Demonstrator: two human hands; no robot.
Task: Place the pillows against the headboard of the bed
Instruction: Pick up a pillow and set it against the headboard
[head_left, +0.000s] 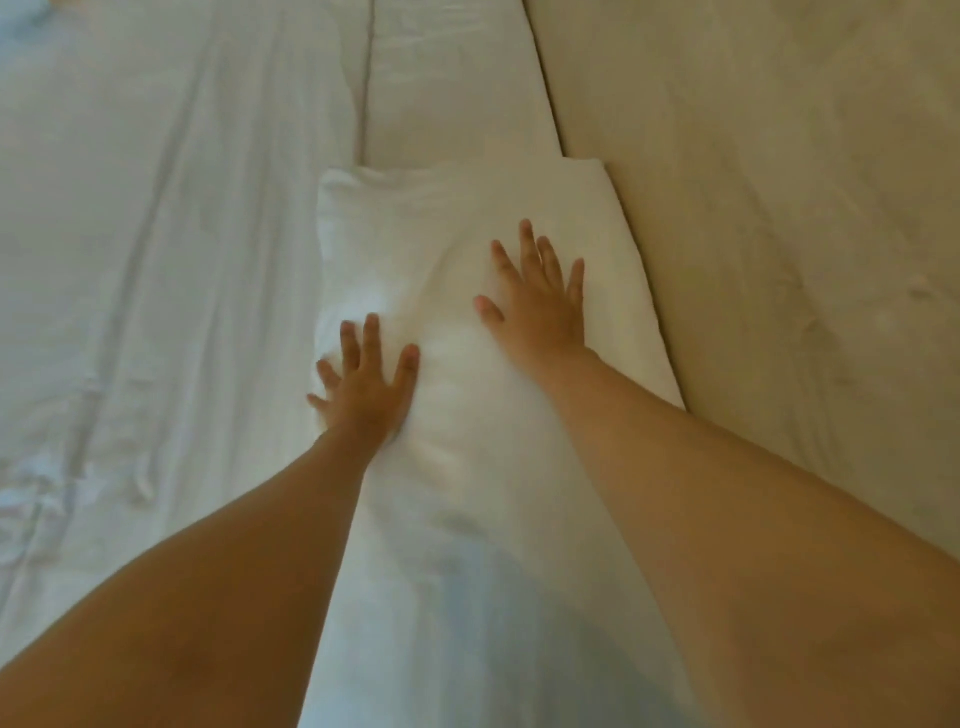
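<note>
A white pillow (447, 218) lies lengthwise on the bed, its right long edge touching the beige padded headboard (753, 182). My left hand (366, 382) rests flat on the pillow's left part, fingers spread. My right hand (540, 299) presses flat on the pillow nearer the headboard, fingers spread too. Neither hand grips anything. The pillow's near end runs under my forearms and out of the frame at the bottom.
A wrinkled white sheet (156, 260) covers the mattress to the left of the pillow. Beyond the pillow a second white surface (447, 78) runs along the headboard, split from the sheet by a seam. A pale bluish bit shows at the top left corner.
</note>
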